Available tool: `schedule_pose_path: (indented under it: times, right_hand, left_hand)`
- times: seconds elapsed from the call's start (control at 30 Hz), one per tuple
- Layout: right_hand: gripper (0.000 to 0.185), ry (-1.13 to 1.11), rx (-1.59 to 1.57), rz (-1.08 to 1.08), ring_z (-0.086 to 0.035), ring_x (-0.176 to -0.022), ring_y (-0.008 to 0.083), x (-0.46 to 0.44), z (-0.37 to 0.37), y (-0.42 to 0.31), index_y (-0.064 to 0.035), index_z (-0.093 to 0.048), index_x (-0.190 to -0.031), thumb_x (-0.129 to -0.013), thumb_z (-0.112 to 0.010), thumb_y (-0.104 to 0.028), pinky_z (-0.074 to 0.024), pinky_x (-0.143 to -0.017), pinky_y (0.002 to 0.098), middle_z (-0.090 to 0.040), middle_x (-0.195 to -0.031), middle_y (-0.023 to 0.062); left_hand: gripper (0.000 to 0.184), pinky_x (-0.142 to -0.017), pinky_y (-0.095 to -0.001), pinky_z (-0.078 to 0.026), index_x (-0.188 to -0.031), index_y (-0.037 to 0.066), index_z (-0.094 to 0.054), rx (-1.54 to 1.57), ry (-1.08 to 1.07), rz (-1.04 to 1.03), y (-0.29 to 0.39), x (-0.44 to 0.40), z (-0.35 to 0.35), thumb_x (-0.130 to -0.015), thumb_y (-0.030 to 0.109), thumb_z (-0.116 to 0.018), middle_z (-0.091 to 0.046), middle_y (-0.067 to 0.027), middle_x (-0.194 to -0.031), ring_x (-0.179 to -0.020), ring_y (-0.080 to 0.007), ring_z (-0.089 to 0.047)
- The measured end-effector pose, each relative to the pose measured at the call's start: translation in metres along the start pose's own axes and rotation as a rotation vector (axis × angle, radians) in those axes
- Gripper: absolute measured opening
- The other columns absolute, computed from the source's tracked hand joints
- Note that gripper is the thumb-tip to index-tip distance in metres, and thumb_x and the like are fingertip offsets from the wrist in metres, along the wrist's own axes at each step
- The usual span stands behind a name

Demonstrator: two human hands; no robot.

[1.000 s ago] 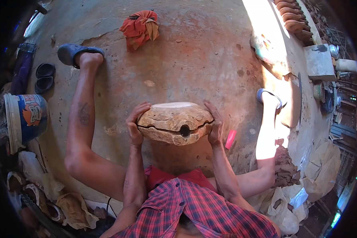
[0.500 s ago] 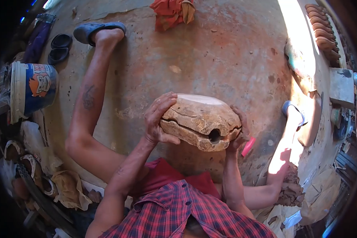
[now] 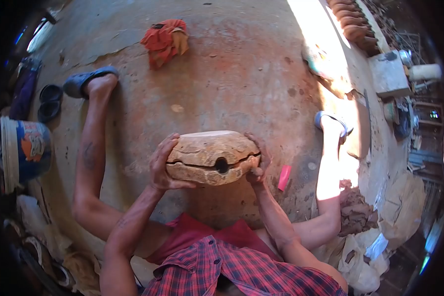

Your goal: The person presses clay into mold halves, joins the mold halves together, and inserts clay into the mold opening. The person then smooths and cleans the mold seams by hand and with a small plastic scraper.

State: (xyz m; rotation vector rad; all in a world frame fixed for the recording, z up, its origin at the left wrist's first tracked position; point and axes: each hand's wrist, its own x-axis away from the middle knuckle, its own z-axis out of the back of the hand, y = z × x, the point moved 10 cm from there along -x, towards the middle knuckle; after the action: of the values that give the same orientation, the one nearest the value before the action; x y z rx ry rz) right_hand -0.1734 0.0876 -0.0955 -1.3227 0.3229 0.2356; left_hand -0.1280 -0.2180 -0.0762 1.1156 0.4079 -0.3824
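Note:
A tan, clay-stained two-part mould (image 3: pixel 197 157) is held up between my hands, over the floor in front of my lap. A dark uneven seam runs around it, with a round hole at the seam on the side toward me. My left hand (image 3: pixel 163 165) grips its left end, thumb below and fingers up the side. Around the right end my right hand (image 3: pixel 260 160) is closed, its fingers partly hidden behind the mould. The two halves sit together, and the pale top face is seen at a slant. A flat pink piece (image 3: pixel 284 177) lies on the floor near my right hand.
An orange cloth (image 3: pixel 165 43) lies ahead on the floor. A white-and-blue bucket (image 3: pixel 33 148) and dark clogs (image 3: pixel 49 102) are at left. On the right are a brown clay lump (image 3: pixel 356 212), plastic bags (image 3: pixel 402 204), a pale block (image 3: pixel 388 74) and stacked curved clay pieces (image 3: pixel 348 22).
The mould has gone from slanting down to the right to nearly level, still in both hands. My view has shifted, so the floor objects appear lower and mostly farther left.

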Motion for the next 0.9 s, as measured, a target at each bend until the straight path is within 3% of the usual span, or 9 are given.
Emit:
schedule_pose_path:
  times: [0.1, 0.2, 0.4, 0.63, 0.9]
  right_hand:
    - [0.109, -0.017, 0.028, 0.020, -0.069, -0.116, 0.0392, -0.003, 0.002, -0.002, 0.0080, -0.069, -0.124, -0.090, -0.040, -0.091, -0.0525, -0.102, 0.0464, -0.071, -0.124, 0.0274]
    - [0.102, -0.016, 0.030, 0.015, -0.070, -0.114, 0.0415, -0.003, 0.001, -0.004, 0.0081, -0.069, -0.123, -0.098, -0.032, -0.084, -0.0527, -0.101, 0.0462, -0.072, -0.122, 0.0281]
    - [0.104, -0.038, -0.008, 0.017, -0.069, -0.116, 0.0409, -0.002, -0.001, 0.000, 0.0073, -0.070, -0.123, -0.101, -0.024, -0.083, -0.0516, -0.103, 0.0470, -0.072, -0.123, 0.0273]
    - [0.095, -0.031, -0.053, 0.014, -0.070, -0.116, 0.0390, 0.000, 0.001, 0.010, 0.0067, -0.070, -0.123, -0.104, -0.028, -0.077, -0.0519, -0.103, 0.0471, -0.072, -0.122, 0.0266]
    - [0.093, 0.050, -0.100, -0.013, -0.071, -0.113, 0.0374, -0.001, 0.004, 0.008, 0.0072, -0.072, -0.119, -0.105, -0.029, -0.074, -0.0541, -0.099, 0.0448, -0.074, -0.118, 0.0247]
  left_hand:
    - [0.122, -0.114, -0.0547, -0.049, -0.143, -0.003, -0.058, 0.004, 0.019, 0.027, -0.004, 0.003, -0.001, -0.052, 0.068, -0.098, -0.065, -0.0286, -0.140, -0.132, -0.0448, -0.062]
    - [0.121, -0.113, -0.0544, -0.050, -0.143, -0.002, -0.059, 0.010, 0.036, 0.025, -0.006, 0.008, -0.001, -0.054, 0.071, -0.096, -0.066, -0.0284, -0.138, -0.131, -0.0448, -0.063]
    - [0.122, -0.112, -0.0537, -0.051, -0.143, -0.002, -0.058, 0.021, 0.070, -0.003, -0.006, 0.007, 0.000, -0.054, 0.072, -0.096, -0.065, -0.0288, -0.138, -0.131, -0.0443, -0.064]
    - [0.129, -0.111, -0.0537, -0.051, -0.150, -0.001, -0.051, 0.050, 0.091, -0.010, -0.017, 0.021, -0.004, -0.054, 0.073, -0.096, -0.060, -0.0307, -0.145, -0.133, -0.0441, -0.062]
    - [0.123, -0.111, -0.0534, -0.050, -0.149, -0.003, -0.052, 0.032, 0.086, -0.046, -0.006, 0.015, -0.003, -0.061, 0.074, -0.093, -0.062, -0.0306, -0.141, -0.131, -0.0434, -0.062]
